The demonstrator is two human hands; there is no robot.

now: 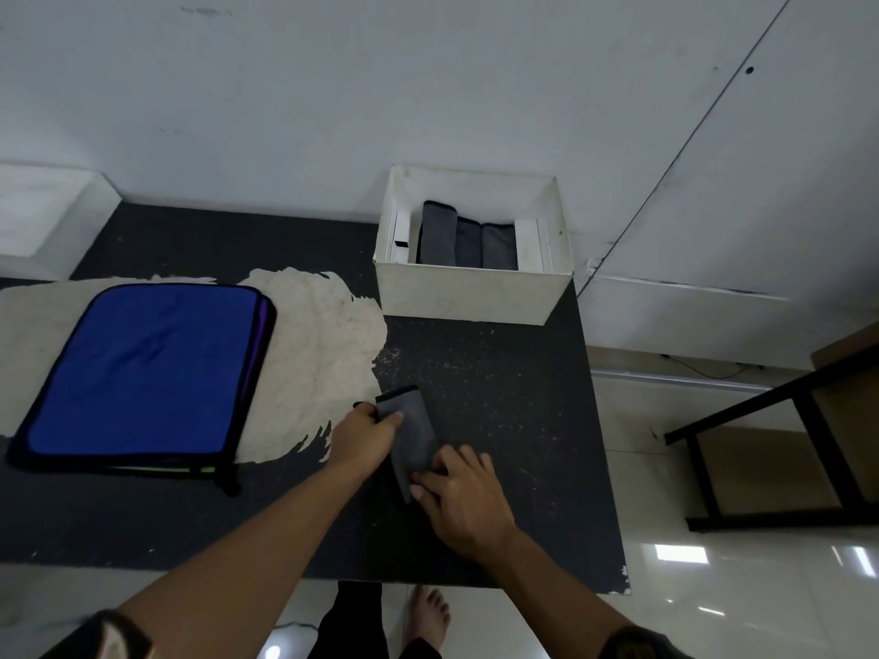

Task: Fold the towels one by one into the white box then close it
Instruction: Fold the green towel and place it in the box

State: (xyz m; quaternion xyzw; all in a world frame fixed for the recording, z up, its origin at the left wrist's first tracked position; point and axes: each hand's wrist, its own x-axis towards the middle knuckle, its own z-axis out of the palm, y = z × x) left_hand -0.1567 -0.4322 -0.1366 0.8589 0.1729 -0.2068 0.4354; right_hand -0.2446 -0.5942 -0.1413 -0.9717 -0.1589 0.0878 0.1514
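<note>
Three folded towels (468, 242) already sit in the open white box (471, 297) beyond the hands, the left hand (364, 437) and right hand (456, 492) grip a narrow-folded grey towel (411, 430) between them on the desk (499, 373), and the blue stack (142, 373) left of them waits.

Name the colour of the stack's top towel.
The top towel is blue, dark-edged; head view.

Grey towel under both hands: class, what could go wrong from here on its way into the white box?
1. The left hand and right hand hold the grey towel only at its ends; once lifted, the folds may fall open.
2. The white box already holds three folded towels side by side with little room showing, so squeezing another in may rumple them.
</note>
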